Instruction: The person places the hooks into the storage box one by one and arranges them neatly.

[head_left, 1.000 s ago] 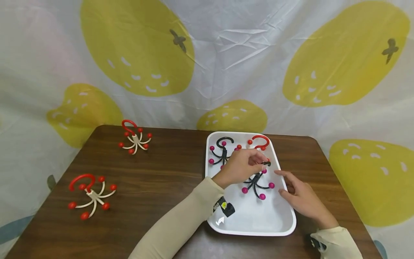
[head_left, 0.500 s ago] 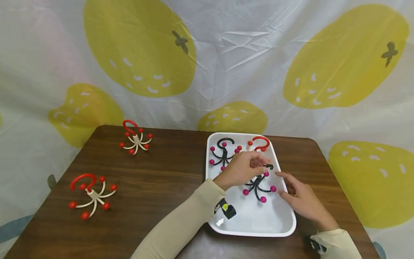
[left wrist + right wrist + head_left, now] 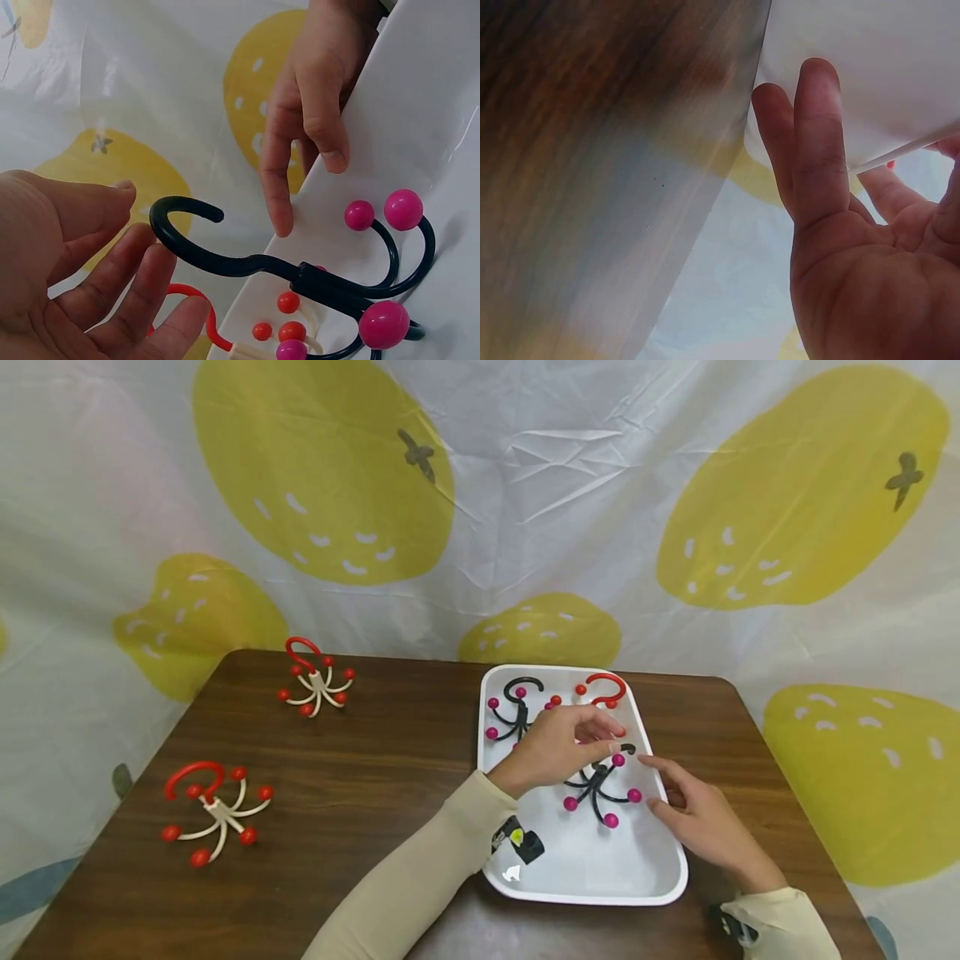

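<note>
A white tray (image 3: 577, 872) holds several claw-shaped hook hangers with ball tips. My left hand (image 3: 558, 747) hovers over it, beside the curved top of a black hanger with pink balls (image 3: 596, 787). In the left wrist view, that black hanger (image 3: 330, 289) lies tilted; thumb and fingers of the left hand (image 3: 90, 270) are spread apart, fingertips close to its hook. Whether they touch it I cannot tell. My right hand (image 3: 697, 814) rests at the tray's right rim, with loosely extended fingers (image 3: 819, 135) along the outer wall in the right wrist view.
Another black hanger (image 3: 520, 714) and a red-and-white hanger (image 3: 611, 687) lie at the tray's back. Two more red-and-white hangers (image 3: 217, 810) stand on the left of the brown table (image 3: 360, 777). A lemon-print cloth (image 3: 540, 527) hangs behind.
The black hanger's hook has shifted slightly right and toward me, and shows more beyond the left fingertips. The right hand stays at the rim.
</note>
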{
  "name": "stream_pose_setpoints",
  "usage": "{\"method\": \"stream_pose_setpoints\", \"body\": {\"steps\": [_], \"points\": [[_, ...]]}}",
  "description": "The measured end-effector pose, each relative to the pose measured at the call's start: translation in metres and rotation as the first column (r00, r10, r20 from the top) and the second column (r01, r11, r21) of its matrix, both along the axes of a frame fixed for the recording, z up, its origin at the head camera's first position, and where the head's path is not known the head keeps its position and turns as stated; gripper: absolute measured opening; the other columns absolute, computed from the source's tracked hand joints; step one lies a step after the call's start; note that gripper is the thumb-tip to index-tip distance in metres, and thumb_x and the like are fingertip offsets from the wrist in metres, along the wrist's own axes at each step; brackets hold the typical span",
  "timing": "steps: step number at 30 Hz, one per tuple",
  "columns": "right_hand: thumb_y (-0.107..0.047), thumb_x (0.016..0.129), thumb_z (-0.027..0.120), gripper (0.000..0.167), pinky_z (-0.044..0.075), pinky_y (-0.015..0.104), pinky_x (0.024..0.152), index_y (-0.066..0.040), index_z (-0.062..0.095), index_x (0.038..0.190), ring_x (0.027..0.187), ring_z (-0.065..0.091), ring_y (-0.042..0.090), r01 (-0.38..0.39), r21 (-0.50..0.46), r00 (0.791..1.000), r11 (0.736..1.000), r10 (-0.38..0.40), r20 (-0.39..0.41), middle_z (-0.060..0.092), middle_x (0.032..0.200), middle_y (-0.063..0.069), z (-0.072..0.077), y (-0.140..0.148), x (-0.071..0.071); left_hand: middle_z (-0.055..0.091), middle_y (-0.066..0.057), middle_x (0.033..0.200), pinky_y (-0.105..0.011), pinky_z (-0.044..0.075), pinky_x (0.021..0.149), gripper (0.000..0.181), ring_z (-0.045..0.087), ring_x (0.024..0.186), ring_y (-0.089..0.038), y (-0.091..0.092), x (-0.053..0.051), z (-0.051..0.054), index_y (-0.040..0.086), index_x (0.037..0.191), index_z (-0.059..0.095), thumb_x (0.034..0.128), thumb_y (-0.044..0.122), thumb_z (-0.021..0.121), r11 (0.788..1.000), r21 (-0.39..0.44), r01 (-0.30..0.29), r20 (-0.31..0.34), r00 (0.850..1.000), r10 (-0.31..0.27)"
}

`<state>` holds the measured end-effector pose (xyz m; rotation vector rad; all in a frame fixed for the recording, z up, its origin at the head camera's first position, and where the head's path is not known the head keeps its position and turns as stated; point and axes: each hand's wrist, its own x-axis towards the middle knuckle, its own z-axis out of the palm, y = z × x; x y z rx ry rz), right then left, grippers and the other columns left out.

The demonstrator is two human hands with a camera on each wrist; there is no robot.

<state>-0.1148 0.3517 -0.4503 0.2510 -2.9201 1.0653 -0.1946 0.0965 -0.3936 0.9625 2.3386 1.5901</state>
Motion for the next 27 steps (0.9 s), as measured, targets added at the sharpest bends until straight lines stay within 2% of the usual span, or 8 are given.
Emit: {"method": "stream_pose_setpoints", "body": {"steps": [7,14,18,23,27], "points": [[-0.010,0.099,0.070,0.056,0.060,0.024,0.076,-0.012,0.054,0.153,0.104,0.073,0.026,0.004,0.010,1.000,1.000,-0.004,0.001,0.071,0.124,0.022,0.000,-0.001,0.000,0.076,0.007,0.103,-0.016,0.054,0.082,0.022,0.067,0.090,0.001,-0.007,0.001,0.004,0.015,0.118,0.077,0.0987,0.024,0.077,1.000,-0.015,-0.023,-0.009,1.000,0.022],[-0.010,0.099,0.070,0.056,0.060,0.025,0.077,-0.013,0.054,0.152,0.103,0.072,0.026,0.010,0.027,1.000,1.000,-0.009,-0.004,0.070,0.129,0.024,0.002,-0.001,-0.001,0.077,0.003,0.105,-0.016,0.055,0.080,0.022,0.068,0.092,-0.001,-0.020,0.005,0.016,0.014,0.119,0.077,0.0987,0.022,0.077,0.999,-0.017,-0.046,-0.076,0.996,0.044],[-0.010,0.098,0.070,0.056,0.060,0.026,0.078,-0.013,0.055,0.152,0.104,0.072,0.025,0.010,0.037,1.000,0.999,-0.010,-0.002,0.070,0.128,0.024,0.002,-0.001,-0.001,0.078,0.000,0.105,-0.017,0.056,0.080,0.021,0.069,0.093,-0.005,-0.031,0.007,0.024,0.011,0.119,0.076,0.0986,0.018,0.077,0.998,0.007,-0.066,-0.097,0.993,0.066],[-0.010,0.098,0.071,0.056,0.060,0.027,0.079,-0.014,0.055,0.152,0.103,0.071,0.024,0.009,0.043,1.000,0.999,-0.009,-0.002,0.069,0.128,0.023,0.002,-0.001,-0.001,0.078,-0.004,0.107,-0.019,0.058,0.086,0.020,0.072,0.097,-0.011,-0.050,0.005,0.033,0.008,0.117,0.076,0.0984,0.016,0.076,0.994,0.057,-0.093,-0.135,0.986,0.100],[-0.011,0.099,0.071,0.057,0.060,0.027,0.080,-0.015,0.054,0.153,0.105,0.071,0.026,0.008,0.039,1.000,0.999,-0.008,0.008,0.068,0.132,0.025,0.002,-0.001,-0.001,0.078,-0.003,0.110,-0.021,0.059,0.086,0.021,0.072,0.097,-0.013,-0.068,0.002,0.036,0.008,0.118,0.076,0.0983,0.016,0.077,0.986,0.077,-0.149,-0.136,0.978,0.159]]}}
